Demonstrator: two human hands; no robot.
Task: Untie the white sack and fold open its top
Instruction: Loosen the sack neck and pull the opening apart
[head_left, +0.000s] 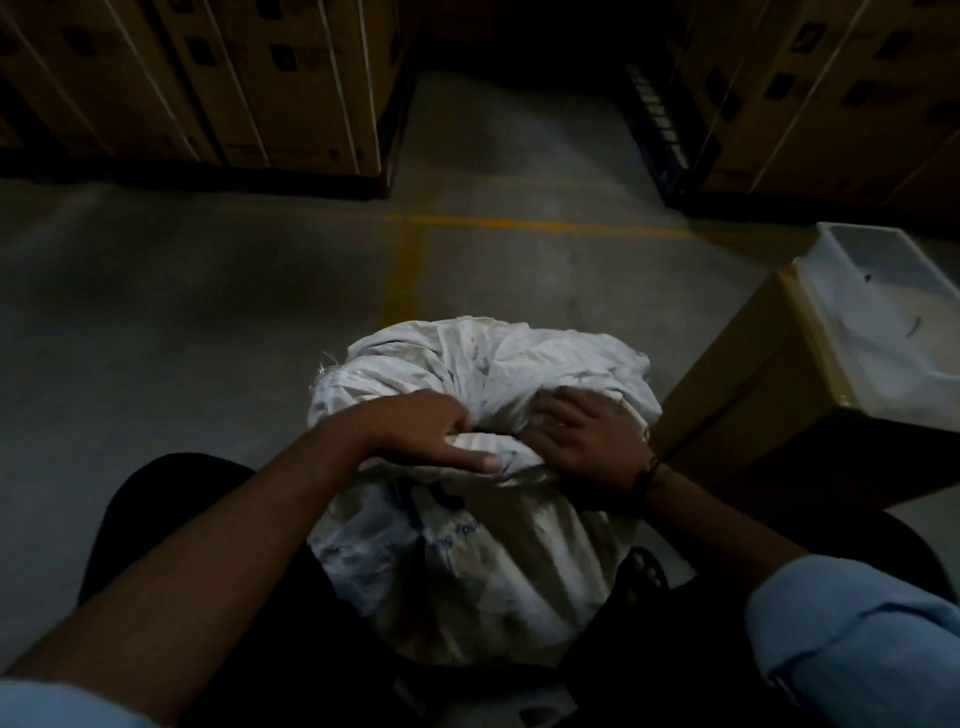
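The white sack (467, 545) stands upright on the concrete floor (208, 312), directly in front of the person and between their dark-clad knees. Its top is bunched into a crumpled mass of fabric that bulges away from the person, beyond the hands.

Both hands rest on the gathered neck of the sack. The left hand (431, 431) comes in from the left, palm down, its fingers stretched along the fabric toward the right, with the thumb side pressed into a fold. The right hand (582, 441) lies just beside it, fingers curled and spread over the cloth, pressing or gripping it; a dark band sits on its wrist. Whether either hand actually pinches a tie cannot be told in the dim light.

To the right of the sack sits a cardboard box (753, 415) with a white tray (893, 322) on top.
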